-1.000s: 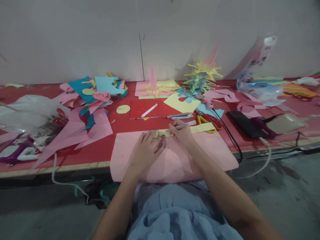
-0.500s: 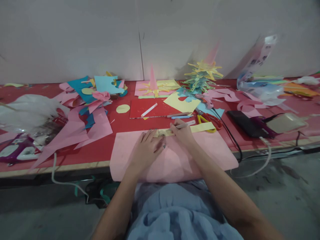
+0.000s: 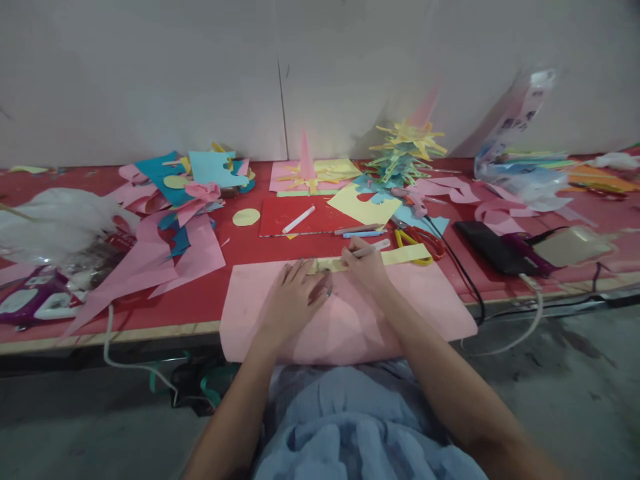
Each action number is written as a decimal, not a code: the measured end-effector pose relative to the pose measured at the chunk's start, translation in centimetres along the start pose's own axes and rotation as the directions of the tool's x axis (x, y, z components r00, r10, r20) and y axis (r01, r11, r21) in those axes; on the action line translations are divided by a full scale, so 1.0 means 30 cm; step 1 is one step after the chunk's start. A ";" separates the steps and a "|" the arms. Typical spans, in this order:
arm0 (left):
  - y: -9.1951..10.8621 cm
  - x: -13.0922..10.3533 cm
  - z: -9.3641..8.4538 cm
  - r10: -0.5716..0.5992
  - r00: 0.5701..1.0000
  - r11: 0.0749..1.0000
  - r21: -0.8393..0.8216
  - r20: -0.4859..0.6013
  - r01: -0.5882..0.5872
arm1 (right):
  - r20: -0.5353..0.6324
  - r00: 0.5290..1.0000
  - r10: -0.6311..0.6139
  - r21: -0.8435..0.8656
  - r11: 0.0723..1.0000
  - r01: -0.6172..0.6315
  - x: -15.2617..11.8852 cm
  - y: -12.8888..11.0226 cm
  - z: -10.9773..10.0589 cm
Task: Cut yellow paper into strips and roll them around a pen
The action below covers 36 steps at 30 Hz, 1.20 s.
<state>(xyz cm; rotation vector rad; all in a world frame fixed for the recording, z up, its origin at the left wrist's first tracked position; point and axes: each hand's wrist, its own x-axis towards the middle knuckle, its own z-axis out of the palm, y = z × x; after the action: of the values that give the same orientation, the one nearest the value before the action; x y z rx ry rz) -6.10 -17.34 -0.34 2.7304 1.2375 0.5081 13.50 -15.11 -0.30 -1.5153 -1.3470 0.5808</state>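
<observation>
My left hand (image 3: 295, 292) lies flat with its fingers spread over the left end of a yellow paper strip (image 3: 406, 254). The strip rests along the upper part of a large pink sheet (image 3: 435, 303) at the table's front edge. My right hand (image 3: 366, 267) is closed around a pen (image 3: 376, 246), its fingers resting on the strip; the pen's tip is hidden under the hand. Yellow-handled scissors (image 3: 403, 241) lie by the strip's right end, partly under it.
Behind are a red sheet (image 3: 273, 217), a white marker (image 3: 299, 219) and a layered paper tree (image 3: 403, 157). Paper scraps (image 3: 200, 247) and a plastic bag (image 3: 60, 223) lie left. A black power bank (image 3: 487, 247) and a dark cable (image 3: 457, 267) are at right.
</observation>
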 end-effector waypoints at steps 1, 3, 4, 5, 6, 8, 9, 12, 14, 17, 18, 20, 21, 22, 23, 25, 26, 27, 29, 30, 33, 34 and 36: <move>0.000 0.000 -0.001 0.000 1.000 1.000 -0.002 0.002 0.000 | -0.009 1.000 0.010 -0.011 1.000 -0.010 0.001 0.002 0.000; 0.002 0.001 -0.004 -0.001 1.000 1.000 -0.002 0.004 0.001 | -0.023 0.999 0.022 -0.017 1.000 -0.023 0.003 0.003 0.000; 0.003 0.001 -0.006 -0.002 1.000 1.000 0.000 0.005 0.002 | -0.020 1.000 0.019 -0.012 1.000 -0.019 0.003 0.002 0.000; 0.004 0.001 -0.007 -0.004 1.000 1.000 0.001 0.008 0.004 | -0.015 1.000 0.009 -0.007 1.000 -0.009 0.002 0.000 0.000; 0.006 0.001 -0.008 -0.005 1.000 1.000 0.003 0.011 0.005 | -0.005 1.000 -0.005 -0.007 1.000 0.005 0.000 -0.002 0.000; 0.007 0.001 -0.010 -0.010 1.000 1.000 0.003 0.012 0.010 | 0.012 1.000 -0.027 -0.014 1.000 0.027 -0.003 -0.007 -0.001; 0.008 0.001 -0.010 -0.013 1.000 1.000 0.002 0.012 0.012 | 0.012 1.000 -0.026 -0.014 1.000 0.026 -0.004 -0.008 0.000; 0.006 0.001 -0.008 -0.009 1.000 1.000 0.003 0.008 0.009 | 0.000 1.000 -0.021 -0.004 1.000 0.021 -0.004 -0.007 0.001; 0.003 0.001 -0.005 -0.005 1.000 1.000 0.004 0.004 0.005 | -0.003 1.000 -0.025 0.005 1.000 0.025 -0.001 0.000 0.002; 0.001 0.001 -0.001 -0.004 1.000 1.000 0.007 -0.003 0.004 | -0.027 1.000 0.007 0.062 0.998 -0.005 0.002 0.009 0.003; 0.001 0.001 -0.001 -0.004 1.000 1.000 0.008 -0.003 0.004 | -0.035 0.999 0.021 0.084 0.996 -0.018 0.003 0.010 0.003; 0.003 0.002 -0.002 0.000 1.000 1.000 0.008 -0.002 0.000 | -0.032 0.999 0.029 0.098 0.995 -0.026 0.003 0.009 0.003; 0.004 0.002 -0.003 0.000 1.000 1.000 0.008 -0.002 0.000 | -0.028 0.999 0.026 0.093 0.995 -0.023 0.002 0.008 0.002; 0.005 0.002 -0.004 -0.001 1.000 1.000 0.007 -0.001 0.001 | -0.024 0.999 0.021 0.080 0.997 -0.019 0.002 0.007 0.001; 0.005 0.002 -0.005 -0.003 1.000 1.000 0.006 0.000 0.003 | -0.025 1.000 0.017 0.061 0.998 -0.015 0.002 0.006 0.000; 0.005 0.001 -0.006 -0.004 1.000 1.000 0.005 0.002 0.004 | -0.039 0.999 0.018 0.011 1.000 -0.017 0.002 0.005 -0.002; 0.005 0.001 -0.005 -0.003 1.000 1.000 0.004 0.000 0.003 | -0.046 0.999 0.022 -0.010 1.000 -0.022 0.002 0.005 -0.003; 0.004 0.000 -0.004 -0.001 1.000 1.000 0.004 -0.002 0.001 | -0.050 0.998 0.025 -0.021 0.999 -0.026 0.003 0.006 -0.003; 0.003 0.000 -0.001 -0.001 1.000 1.000 0.008 -0.012 0.001 | -0.049 0.999 0.021 -0.015 1.000 -0.022 0.004 0.005 -0.003; 0.002 0.000 0.000 -0.001 1.000 1.000 0.012 -0.017 0.001 | -0.045 0.999 0.016 -0.008 1.000 -0.017 0.004 0.004 -0.003; 0.001 0.000 0.001 0.002 1.000 1.000 0.020 -0.013 -0.002 | -0.045 0.999 0.031 0.004 1.000 -0.031 0.004 -0.004 -0.002; 0.001 0.000 0.001 0.003 1.000 1.000 0.021 -0.009 -0.003 | -0.048 0.998 0.045 0.008 0.999 -0.045 0.003 -0.008 -0.002; 0.001 0.000 0.000 0.001 1.000 1.000 0.019 -0.008 -0.001 | -0.060 0.996 0.059 0.017 0.998 -0.058 0.001 -0.013 -0.003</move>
<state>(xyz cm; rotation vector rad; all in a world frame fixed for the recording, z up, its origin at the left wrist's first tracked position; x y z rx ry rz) -6.07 -17.37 -0.35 2.7476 1.2495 0.5104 13.40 -15.16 0.09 -1.5527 -1.2527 0.5759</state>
